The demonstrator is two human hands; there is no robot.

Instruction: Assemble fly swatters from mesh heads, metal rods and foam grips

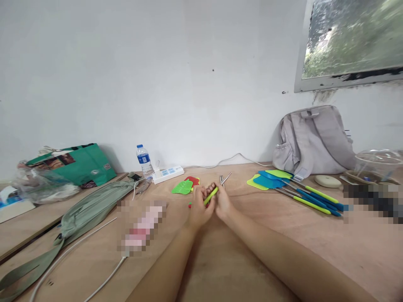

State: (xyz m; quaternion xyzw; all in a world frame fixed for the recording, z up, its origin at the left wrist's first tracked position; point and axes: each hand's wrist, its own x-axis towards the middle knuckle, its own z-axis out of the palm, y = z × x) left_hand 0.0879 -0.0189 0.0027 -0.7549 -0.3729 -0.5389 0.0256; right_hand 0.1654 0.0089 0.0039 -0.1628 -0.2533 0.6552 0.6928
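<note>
- Slim yellow-green handle, held above the tabletop at centre, slanting up to the right; a thin metal rod shows beyond the fingers, roughly in line with it.
- Left hand: fingers curled, gripping the handle's lower part.
- Right hand: fingers bent and closed about the handle's upper part; fingertips partly hidden.
- Green leaf-shaped mesh swatter head, lying just beyond the left hand, overlapping a red mesh swatter head.
- Pile of blue and yellow-green swatters with metal rods, right of the hands, handles pointing right.
- White multi-socket power strip, near the wall, beside a clear plastic bottle with blue cap and label.
- Grey-green fabric strap bag, left, lying flat.
- Green bag with printed pictures, far left.
- Pale grey fabric backpack, right, against the wall.
- Bare light-brown wooden tabletop, beneath all.
</note>
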